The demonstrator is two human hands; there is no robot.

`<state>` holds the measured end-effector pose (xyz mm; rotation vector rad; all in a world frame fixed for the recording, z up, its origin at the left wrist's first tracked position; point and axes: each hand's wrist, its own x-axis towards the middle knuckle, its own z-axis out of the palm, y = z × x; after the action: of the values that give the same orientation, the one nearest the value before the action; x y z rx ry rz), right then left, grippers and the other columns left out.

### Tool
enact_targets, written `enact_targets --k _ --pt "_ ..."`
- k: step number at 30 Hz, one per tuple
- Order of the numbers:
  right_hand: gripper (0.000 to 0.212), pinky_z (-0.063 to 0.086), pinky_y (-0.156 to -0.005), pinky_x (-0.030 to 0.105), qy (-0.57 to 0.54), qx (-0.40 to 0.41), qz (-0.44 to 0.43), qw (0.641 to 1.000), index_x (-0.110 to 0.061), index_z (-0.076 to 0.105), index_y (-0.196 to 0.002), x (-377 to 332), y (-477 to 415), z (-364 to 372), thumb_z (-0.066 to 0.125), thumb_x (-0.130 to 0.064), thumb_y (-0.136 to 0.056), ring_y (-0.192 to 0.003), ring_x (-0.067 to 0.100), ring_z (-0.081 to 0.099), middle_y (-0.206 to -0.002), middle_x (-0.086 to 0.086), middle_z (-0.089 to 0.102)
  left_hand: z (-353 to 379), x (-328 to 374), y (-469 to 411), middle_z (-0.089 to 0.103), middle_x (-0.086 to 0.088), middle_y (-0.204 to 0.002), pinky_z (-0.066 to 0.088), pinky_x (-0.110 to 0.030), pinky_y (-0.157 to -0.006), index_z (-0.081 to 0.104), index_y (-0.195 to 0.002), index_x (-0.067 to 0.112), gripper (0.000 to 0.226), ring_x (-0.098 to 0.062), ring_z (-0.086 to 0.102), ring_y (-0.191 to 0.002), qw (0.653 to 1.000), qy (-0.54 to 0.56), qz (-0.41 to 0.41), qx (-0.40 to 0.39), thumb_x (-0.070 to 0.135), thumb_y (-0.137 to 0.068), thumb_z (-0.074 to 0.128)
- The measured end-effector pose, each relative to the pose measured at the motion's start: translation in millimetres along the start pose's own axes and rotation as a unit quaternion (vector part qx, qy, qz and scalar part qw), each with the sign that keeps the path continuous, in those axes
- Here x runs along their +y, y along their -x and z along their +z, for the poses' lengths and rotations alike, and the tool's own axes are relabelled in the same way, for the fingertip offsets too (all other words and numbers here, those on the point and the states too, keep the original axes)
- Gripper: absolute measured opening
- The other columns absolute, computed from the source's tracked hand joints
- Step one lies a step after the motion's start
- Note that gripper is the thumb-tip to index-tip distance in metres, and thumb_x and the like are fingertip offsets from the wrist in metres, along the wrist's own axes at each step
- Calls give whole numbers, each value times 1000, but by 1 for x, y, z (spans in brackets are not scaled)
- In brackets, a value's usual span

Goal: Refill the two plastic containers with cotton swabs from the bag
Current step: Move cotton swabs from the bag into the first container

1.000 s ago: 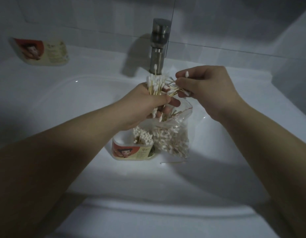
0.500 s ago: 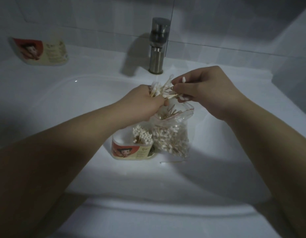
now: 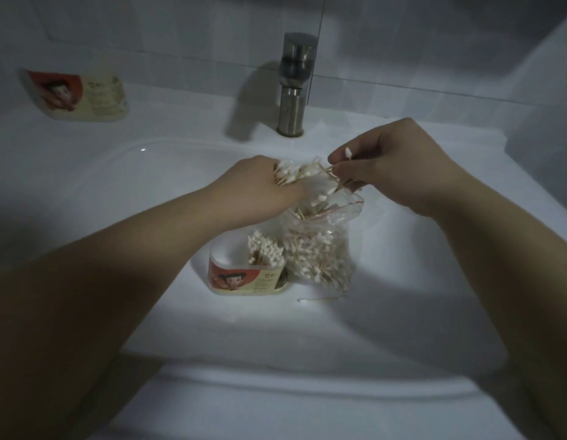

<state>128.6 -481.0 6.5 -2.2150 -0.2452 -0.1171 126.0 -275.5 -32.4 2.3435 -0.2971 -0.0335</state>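
Here, mid-refill: L hand [image 3: 263,188] grips a swab bundle [image 3: 287,173] above the bag [image 3: 320,252] standing in the sink basin [image 3: 133,198], R hand [image 3: 399,166] pinching strays [image 3: 348,153] beside it; near container [image 3: 241,279], touching the bag's left side, looks approx. half full; 2nd container [image 3: 75,93], far left on counter [image 3: 187,119], contents unclear.

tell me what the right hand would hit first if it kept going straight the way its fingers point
Most likely the bunch of cotton swabs gripped in the left hand: the right hand points across at it from close by, pinching a few loose swabs itself. Depth is unclear from one view.
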Motion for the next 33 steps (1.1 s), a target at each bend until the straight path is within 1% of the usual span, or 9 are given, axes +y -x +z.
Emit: enact_targets --k 4,8,12,17,21,26,28,30,33 --pt "12 54 -62 12 19 -17 -9 1000 -14 80 -95 -1 1 -2 79 -6 -86 -63 8 74 -72 -5 77 0 -3 -1 63 0 -63 48 -30 -61 56 -65 22 38 -15 61 -55 998 30 -10 50 46 -94 62" --pt "13 57 -66 15 20 -33 -26 999 -13 80 -96 -1 1 0 79 -5 -86 -65 11 75 -73 -3 77 5 -1 -3 74 -3 -91 62 -28 -74 72 -96 16 21 -12 74 -71 986 153 7 72 37 -94 69" --pt "14 59 -70 19 13 -44 -54 997 -13 81 -97 -2 3 3 78 -4 -86 -68 13 74 -77 0 78 8 -3 -3 77 5 -91 62 -41 -87 74 -113 20 23 -12 75 -86 981 182 50 36 24 -90 76" --pt "17 61 -72 24 -7 -33 -71 997 -19 80 -93 -1 2 7 78 -4 -86 -69 12 74 -77 -3 78 11 -1 1 75 5 -84 55 -19 -65 71 -97 16 5 -7 73 -75 983 172 70 11 15 -93 72" --pt "15 61 -70 24 -31 -22 -54 998 -16 80 -96 0 1 8 79 -5 -86 -69 17 75 -80 1 78 12 -5 -3 60 14 -66 45 -17 -61 54 -75 24 25 -2 60 -65 988 129 68 54 14 -95 67" --pt "14 61 -70 23 -32 -33 -52 998 -11 81 -98 1 0 6 76 -3 -88 -65 15 73 -80 4 78 11 -1 -1 71 8 -71 54 -26 -53 66 -114 20 17 -8 67 -58 978 194 75 16 14 -98 64" --pt "13 61 -69 24 -29 -38 -48 998 -9 81 -96 2 0 9 76 -2 -87 -64 13 73 -79 5 78 10 -3 -1 68 11 -61 53 -25 -52 70 -97 22 4 -5 64 -53 983 161 86 13 19 -97 67" --pt "11 62 -70 27 -15 -42 -44 998 -10 81 -94 3 -1 12 77 -3 -86 -64 12 73 -78 5 78 10 -4 -1 67 15 -56 51 -24 -52 67 -86 25 12 -2 61 -50 985 155 76 18 21 -97 67" --pt "10 64 -76 34 -8 -35 -35 999 -13 81 -93 6 -3 15 79 -6 -86 -66 13 73 -77 5 78 10 -6 -2 69 15 -60 52 -23 -52 69 -88 21 10 -1 62 -51 984 167 56 16 23 -98 67"
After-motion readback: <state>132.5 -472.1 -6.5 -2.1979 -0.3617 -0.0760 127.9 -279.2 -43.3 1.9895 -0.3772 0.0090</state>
